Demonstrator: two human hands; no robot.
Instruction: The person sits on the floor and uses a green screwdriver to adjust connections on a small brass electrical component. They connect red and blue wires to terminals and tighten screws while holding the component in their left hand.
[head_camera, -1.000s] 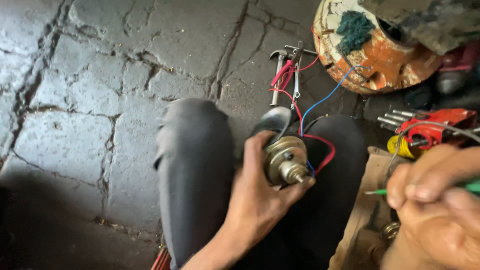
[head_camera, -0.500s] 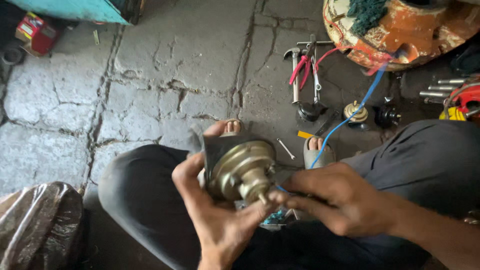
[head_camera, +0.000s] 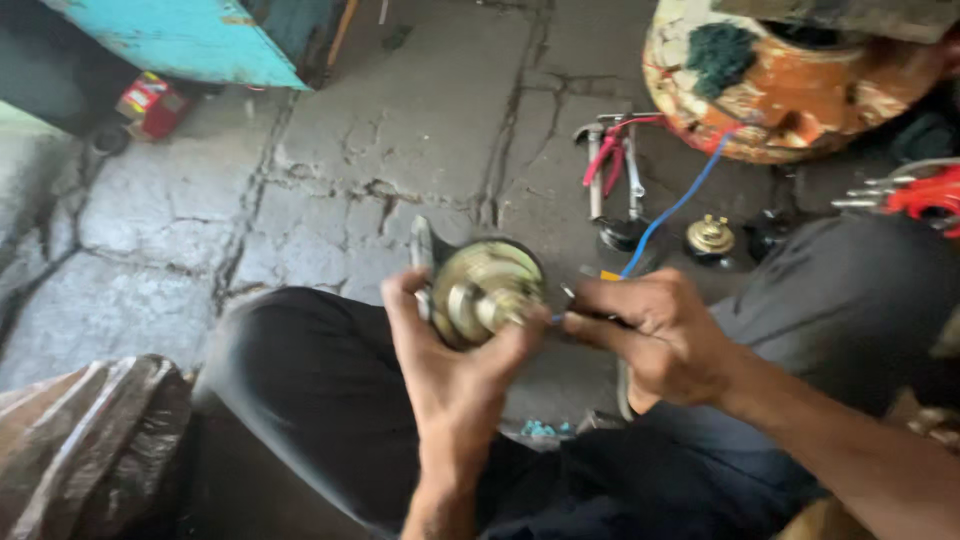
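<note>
While the left hand (head_camera: 450, 385) cupped the round brass-coloured part (head_camera: 485, 292) from below, fingers curled shut around its rim and thumb pressed to its right edge, the part was held up in front of the knees, above the cracked stone floor (head_camera: 400, 150). The right hand (head_camera: 660, 335) sat just beside it, fingertips pinched closed on something small and dark at the part's right edge; blur made it impossible to tell what that piece was, though a blue wire (head_camera: 680, 205) ran up from that spot toward the rusty orange drum (head_camera: 800, 80). As a judgement, the work looked to be midway: the part was in hand and being fiddled with at its side, and nothing showed it finished or set down. Counted, there was one part in the hands and one similar small brass piece (head_camera: 711, 236) lying on the floor, well apart from the hands. One pair of red-handled pliers (head_camera: 612, 160) lay near the drum, one drum, one blue wire, one red box (head_camera: 150, 103) beside the turquoise panel (head_camera: 190, 40), and one crumpled plastic bag (head_camera: 90, 440) at the lower left.
</note>
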